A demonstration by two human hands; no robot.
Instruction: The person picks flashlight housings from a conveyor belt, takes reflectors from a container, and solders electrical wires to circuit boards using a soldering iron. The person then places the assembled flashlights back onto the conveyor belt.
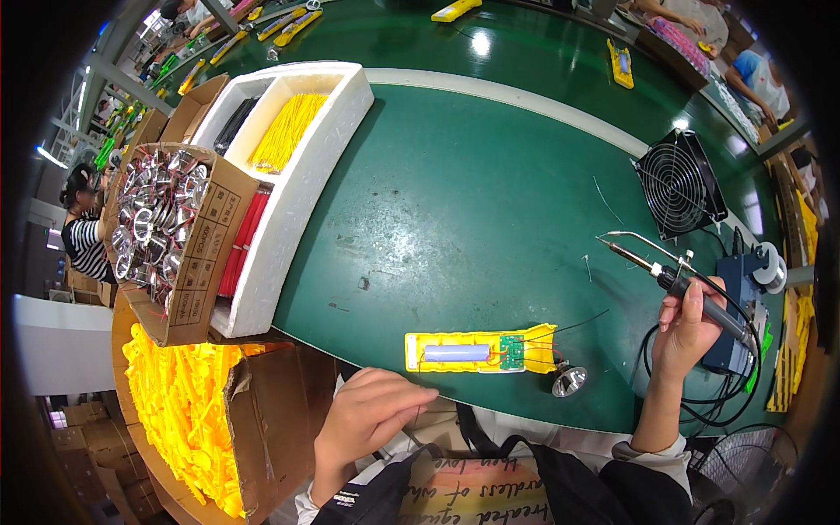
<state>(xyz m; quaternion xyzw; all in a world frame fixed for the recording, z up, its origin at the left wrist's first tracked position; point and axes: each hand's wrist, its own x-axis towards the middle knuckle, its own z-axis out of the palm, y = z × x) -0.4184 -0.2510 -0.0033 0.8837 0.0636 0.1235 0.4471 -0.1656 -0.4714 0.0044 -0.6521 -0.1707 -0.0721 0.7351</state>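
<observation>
Yellow and open, the case is being kept near the edge of the green tabletop, maybe for easy reach, while the soldering iron is being gripped by the fingers of the right hand, those of the left hand are being held together, and a worker is being seen beyond.

You are working on a factory assembly floor: you are holding a soldering iron at 3 o'clock, a cardboard box of lamp cups is standing at 9, and co-workers are working at 2.
</observation>
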